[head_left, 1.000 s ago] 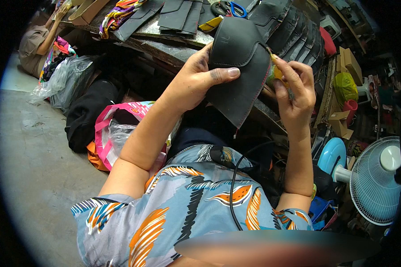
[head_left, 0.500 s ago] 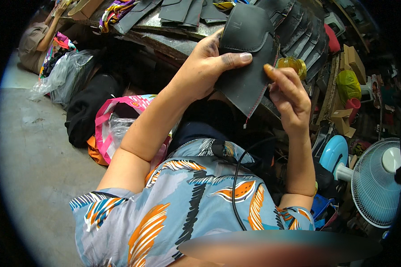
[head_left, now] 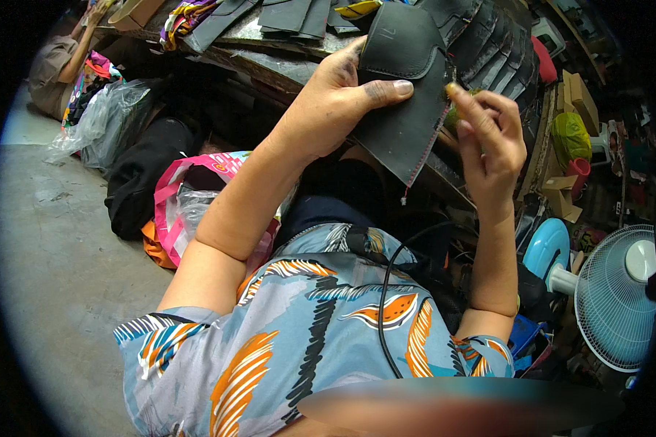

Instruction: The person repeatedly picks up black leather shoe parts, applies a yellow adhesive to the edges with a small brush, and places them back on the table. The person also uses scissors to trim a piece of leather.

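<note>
My left hand [head_left: 335, 102] grips a black leather case [head_left: 404, 109] by its left side, thumb lying across the front. The case has a flap with a curved stitched edge, and it tilts with one corner pointing down. Reddish stitching runs along its right edge, ending in a short thread tail [head_left: 404, 195] at the lower corner. Just right of that edge is my right hand [head_left: 494, 138], slightly blurred. Its index finger is extended, with a yellowish-brown tip, and the other fingers are loosely bent apart. I see nothing held in it.
Flat black leather pieces [head_left: 291, 18] lie on the workbench, and more overlap in a row [head_left: 488, 54] at the right. A pink bag [head_left: 169, 211] stands left of my lap. A white and blue fan [head_left: 616, 298] is at the right. Another person [head_left: 55, 73] sits far left.
My right hand has moved right, away from the case's edge. The yellow jar that showed behind it is now mostly hidden. The left hand and case have barely shifted.
</note>
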Demonstrator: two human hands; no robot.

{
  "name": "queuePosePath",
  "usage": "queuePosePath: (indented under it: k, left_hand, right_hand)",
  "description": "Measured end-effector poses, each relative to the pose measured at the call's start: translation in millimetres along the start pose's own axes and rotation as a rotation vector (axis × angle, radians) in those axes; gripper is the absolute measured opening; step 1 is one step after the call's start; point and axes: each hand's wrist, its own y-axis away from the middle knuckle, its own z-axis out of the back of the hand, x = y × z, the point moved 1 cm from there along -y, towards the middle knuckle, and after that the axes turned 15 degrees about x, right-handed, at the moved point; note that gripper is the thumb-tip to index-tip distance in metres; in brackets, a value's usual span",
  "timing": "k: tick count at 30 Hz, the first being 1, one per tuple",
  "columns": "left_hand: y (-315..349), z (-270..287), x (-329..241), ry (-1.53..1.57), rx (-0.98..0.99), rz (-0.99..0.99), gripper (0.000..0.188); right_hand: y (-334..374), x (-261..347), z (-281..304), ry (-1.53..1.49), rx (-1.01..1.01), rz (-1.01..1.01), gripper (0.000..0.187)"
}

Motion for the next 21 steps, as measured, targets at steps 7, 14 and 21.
queuePosePath:
  k: [7, 14, 21]
  left_hand:
    - [-1.9, -3.3, 2.4, 0.017, 0.030, -0.047, 0.035]
    - [-7.4, 2.0, 7.5, 0.046, -0.030, -0.033, 0.031]
    - [-12.6, 3.0, 10.0, 0.004, -0.002, -0.018, 0.033]
  right_hand:
    - [1.9, -0.5, -3.4, -0.770, 0.106, -0.144, 0.048]
    - [8.8, 20.9, 0.2, -0.035, 0.142, 0.114, 0.050]
    - [0.7, 12.5, 7.0, 0.237, 0.033, 0.095, 0.048]
